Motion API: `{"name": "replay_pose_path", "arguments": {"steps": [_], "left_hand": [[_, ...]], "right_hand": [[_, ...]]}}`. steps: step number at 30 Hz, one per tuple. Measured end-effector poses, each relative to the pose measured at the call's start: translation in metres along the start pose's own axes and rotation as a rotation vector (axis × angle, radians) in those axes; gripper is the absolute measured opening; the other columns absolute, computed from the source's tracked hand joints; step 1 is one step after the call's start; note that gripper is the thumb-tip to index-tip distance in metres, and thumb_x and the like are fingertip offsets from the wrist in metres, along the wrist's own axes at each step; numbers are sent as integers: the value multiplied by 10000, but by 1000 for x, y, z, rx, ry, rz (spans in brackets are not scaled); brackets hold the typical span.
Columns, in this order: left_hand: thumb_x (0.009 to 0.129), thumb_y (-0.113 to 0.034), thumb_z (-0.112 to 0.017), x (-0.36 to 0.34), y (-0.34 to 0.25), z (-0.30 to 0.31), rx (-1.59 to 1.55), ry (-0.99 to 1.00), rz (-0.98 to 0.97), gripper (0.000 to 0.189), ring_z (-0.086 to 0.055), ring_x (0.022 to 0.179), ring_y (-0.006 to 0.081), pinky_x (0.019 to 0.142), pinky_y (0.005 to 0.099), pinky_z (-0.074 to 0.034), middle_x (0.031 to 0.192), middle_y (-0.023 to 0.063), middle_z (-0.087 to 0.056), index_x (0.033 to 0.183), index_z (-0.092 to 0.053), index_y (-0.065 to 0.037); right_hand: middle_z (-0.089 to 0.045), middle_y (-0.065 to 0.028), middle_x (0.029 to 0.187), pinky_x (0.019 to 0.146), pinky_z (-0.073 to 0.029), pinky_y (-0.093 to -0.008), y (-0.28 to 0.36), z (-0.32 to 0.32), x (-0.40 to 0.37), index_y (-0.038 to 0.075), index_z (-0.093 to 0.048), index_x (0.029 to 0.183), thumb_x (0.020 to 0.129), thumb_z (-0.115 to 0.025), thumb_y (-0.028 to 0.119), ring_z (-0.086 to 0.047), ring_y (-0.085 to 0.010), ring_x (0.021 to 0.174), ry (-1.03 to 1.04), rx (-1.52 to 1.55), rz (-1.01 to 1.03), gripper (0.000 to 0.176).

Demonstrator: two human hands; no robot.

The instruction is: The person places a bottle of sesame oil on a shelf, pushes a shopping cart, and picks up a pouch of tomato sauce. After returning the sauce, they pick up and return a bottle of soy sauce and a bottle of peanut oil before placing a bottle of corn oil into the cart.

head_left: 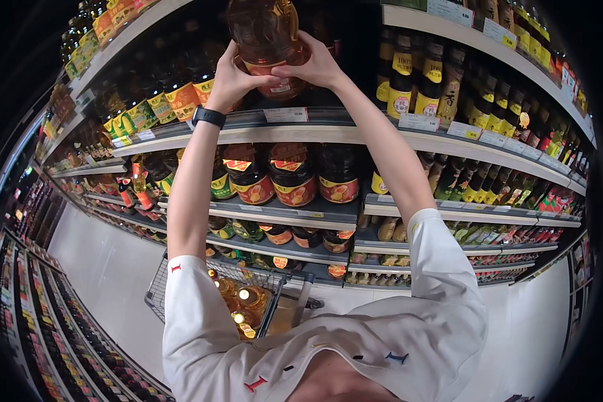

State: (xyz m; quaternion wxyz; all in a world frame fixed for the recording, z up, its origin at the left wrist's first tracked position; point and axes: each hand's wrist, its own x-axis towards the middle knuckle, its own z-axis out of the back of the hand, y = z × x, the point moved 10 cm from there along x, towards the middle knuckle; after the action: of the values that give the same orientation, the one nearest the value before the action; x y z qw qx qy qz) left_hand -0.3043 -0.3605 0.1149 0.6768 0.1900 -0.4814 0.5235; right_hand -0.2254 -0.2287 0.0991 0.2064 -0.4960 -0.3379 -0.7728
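A large bottle of cooking oil point(264, 40), amber with a red label, is gripped between my two raised hands at the upper middle of the view. My left hand point(231, 80), with a black watch at the wrist, wraps its left side. Around the right side closes my right hand point(313, 63), and both thumbs lie across the label. The bottle stands or hovers over the shelf board point(328, 117); whether its base touches cannot be told. Its top is cut off by the frame edge.
Oil bottles point(181, 97) line the shelf to the left, slim dark bottles point(430, 80) to the right. Big jugs point(291, 177) fill the shelf below. A shopping cart point(157, 288) holding several oil bottles point(251, 295) stands below left. Another shelf row point(53, 321) runs across the aisle.
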Motion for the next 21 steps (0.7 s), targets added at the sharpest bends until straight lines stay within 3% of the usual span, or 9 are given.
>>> {"name": "replay_pose_path", "arguments": {"steps": [5, 9, 11, 12, 14, 15, 17, 18, 21], "left_hand": [[602, -165, -943, -2, 36, -1, 22, -34, 85, 816, -645, 1081, 232, 956, 352, -538, 1178, 138, -650, 1257, -489, 8], [611, -194, -943, -13, 57, 0, 79, -55, 174, 816, -655, 1058, 230, 933, 339, -541, 1161, 160, -664, 1254, -487, 16], [634, -211, -936, -18, 77, 0, 93, -58, 165, 876, -660, 1044, 221, 909, 327, -547, 1152, 168, -663, 1314, -452, 54], [643, -221, -933, -23, 96, 0, 23, -74, 252, 930, -659, 1043, 215, 895, 321, -552, 1155, 173, -660, 1350, -412, 82], [661, -245, -929, -33, 112, 0, -37, -140, 376, 1096, -654, 1047, 201, 859, 302, -561, 1174, 192, -647, 1438, -270, 157], [659, -269, -932, -32, 106, -2, -32, -110, 349, 1152, -656, 1042, 211, 838, 287, -562, 1203, 216, -630, 1452, -222, 171], [641, -316, -938, -36, 118, 6, 104, -174, 380, 1175, -641, 1078, 225, 870, 297, -550, 1218, 235, -619, 1451, -235, 165], [592, -433, -940, -39, 127, 11, 189, -205, 377, 1214, -628, 1121, 262, 923, 341, -528, 1228, 247, -616, 1444, -288, 134], [551, -547, -918, -48, 99, 10, 453, -324, 368, 1244, -614, 1154, 306, 964, 387, -501, 1235, 255, -615, 1439, -330, 95]], "right_hand": [[-677, -133, 1164, 959, -505, -337, -33, -15, 16, 32, -566, 1296, 660, -911, 342, -633, -208, 1082, 114, 132, -40, 787], [-681, -147, 1165, 967, -495, -359, -52, -29, 13, 50, -567, 1319, 697, -840, 474, -639, -243, 1067, 257, -1, -154, 801], [-628, -186, 1267, 985, -488, -383, -80, -42, 9, 34, -527, 1374, 688, -807, 597, -612, -265, 1144, 394, -103, -342, 931], [-628, -186, 1267, 985, -488, -383, -86, -47, 9, 34, -527, 1374, 688, -807, 597, -612, -265, 1144, 396, -99, -351, 931], [-515, -243, 1397, 1013, -473, -421, -144, -54, -10, -16, -468, 1415, 668, -762, 714, -541, -308, 1260, 413, -68, -733, 1085], [-430, -293, 1448, 1040, -451, -472, -156, -59, -9, -88, -427, 1410, 644, -739, 771, -456, -351, 1346, 420, -39, -706, 1192], [-423, -328, 1406, 1041, -484, -444, -103, -56, -16, -211, -325, 1377, 677, -724, 757, -468, -328, 1330, 480, 4, -638, 1260], [-406, -318, 1417, 1031, -498, -448, -106, -56, -15, -213, -261, 1399, 697, -716, 745, -471, -322, 1327, 474, -42, -621, 1272], [-407, -323, 1392, 979, -539, -436, -103, -55, -14, -231, -224, 1387, 761, -685, 707, -503, -329, 1291, 435, -37, -591, 1218]]}}
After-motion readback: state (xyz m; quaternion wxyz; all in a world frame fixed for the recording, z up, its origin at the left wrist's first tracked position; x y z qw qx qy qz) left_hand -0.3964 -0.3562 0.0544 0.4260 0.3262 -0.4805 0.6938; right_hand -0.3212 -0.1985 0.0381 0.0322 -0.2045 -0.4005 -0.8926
